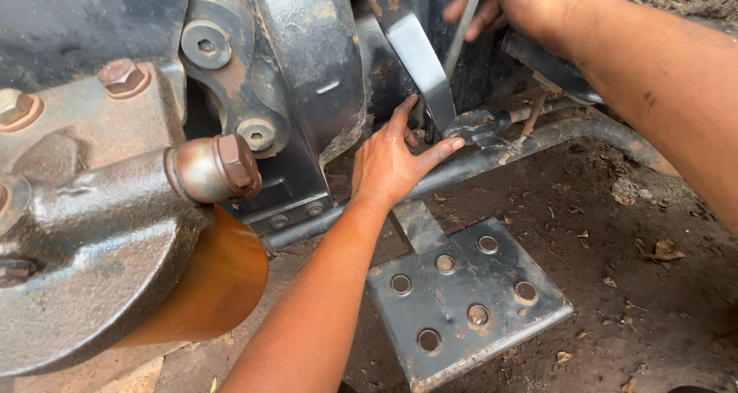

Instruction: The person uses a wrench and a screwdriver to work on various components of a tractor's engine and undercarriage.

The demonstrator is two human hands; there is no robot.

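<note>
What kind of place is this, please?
Probably an outdoor repair spot beside a heavy vehicle, maybe a tractor: bare dirt ground with dry leaves, a perforated metal footstep, and rusty bolted castings. The left hand touches a linkage rod.

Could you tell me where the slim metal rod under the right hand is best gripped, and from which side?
Grip the metal rod on its bare middle stretch, coming from the right. It slants steeply, with its top under the right hand and its lower end crowded by the flat lever arm and the left hand.
</note>
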